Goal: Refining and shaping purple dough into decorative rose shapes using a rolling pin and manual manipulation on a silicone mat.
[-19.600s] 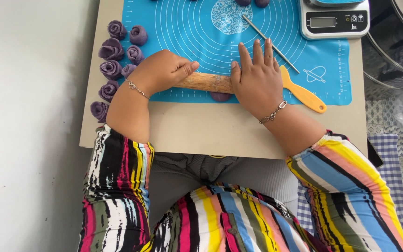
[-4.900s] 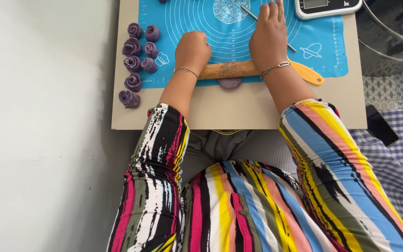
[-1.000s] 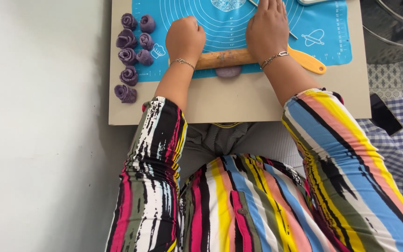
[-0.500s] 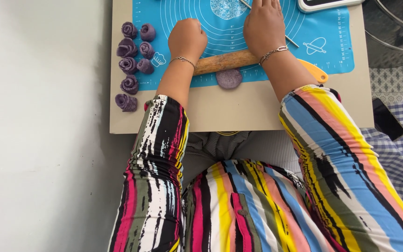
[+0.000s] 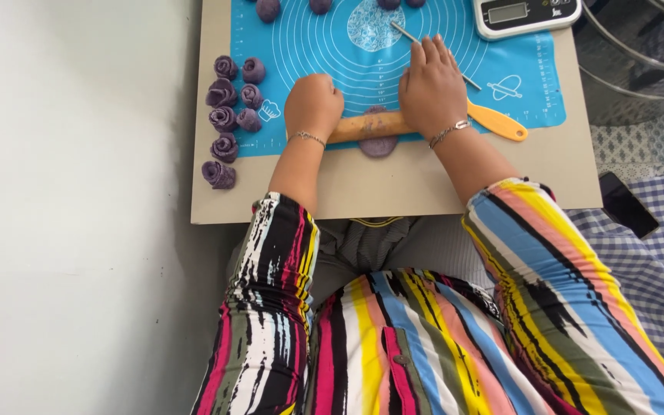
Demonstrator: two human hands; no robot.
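Your fingers (image 5: 432, 58) of the right hand (image 5: 432, 96) lie flat and open on the pin (image 5: 366, 127); the left hand (image 5: 313, 104) is curled on its other end. The pin is now over the dough (image 5: 378, 144), not beyond it as half a second ago, so the disc gets another pass. The mat (image 5: 532, 84) edge is near; the rosettes (image 5: 228, 119) stand left, the scraper (image 5: 497, 121) right.

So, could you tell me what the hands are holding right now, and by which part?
Both press on a wooden rolling pin over a flat purple dough piece: the left hand on its left end, the right hand on its right end, palms down rather than gripping.
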